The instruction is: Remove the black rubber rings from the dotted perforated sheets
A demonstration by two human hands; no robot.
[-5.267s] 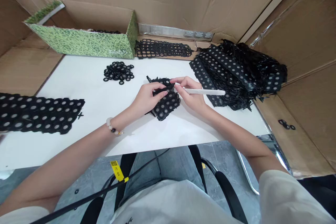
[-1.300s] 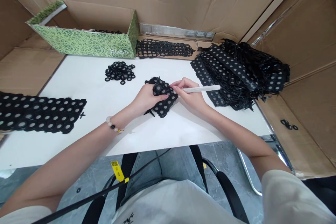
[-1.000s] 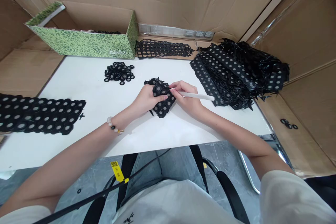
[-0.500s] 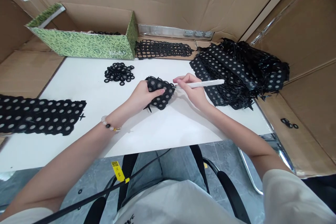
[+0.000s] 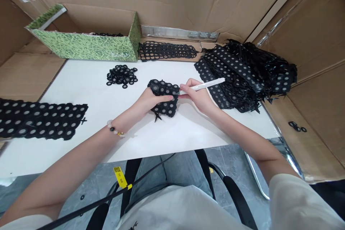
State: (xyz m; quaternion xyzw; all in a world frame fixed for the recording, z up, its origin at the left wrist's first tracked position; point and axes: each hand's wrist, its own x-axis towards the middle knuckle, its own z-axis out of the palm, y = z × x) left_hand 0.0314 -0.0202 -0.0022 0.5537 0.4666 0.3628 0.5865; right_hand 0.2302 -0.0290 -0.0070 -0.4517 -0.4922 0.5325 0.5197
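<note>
My left hand [image 5: 152, 100] grips a small black sheet of moulded rubber rings [image 5: 167, 108] by its left side, thumb lying across the top. A pointed scrap of black rubber hangs from the sheet's lower left edge. Between the fingers of my right hand [image 5: 198, 95] is a slim white-handled craft knife [image 5: 208, 84], held like a pen. Its tip meets the right edge of the sheet, close to my left thumb. Left of the sheet lies a pile of loose black rubber rings [image 5: 122, 75].
A green patterned box [image 5: 88, 46] stands at the back left, beside a punched-out black mesh strip [image 5: 168, 50]. Uncut ring sheets [image 5: 237, 75] are heaped at the right. Another sheet [image 5: 40, 119] lies at the left. Cardboard walls [image 5: 183, 0] surround the white table [image 5: 151, 140].
The sheet has turned and shifted slightly in my left hand, coming closer to me. The knife has tilted, its tip moving lower along the sheet's right edge.
</note>
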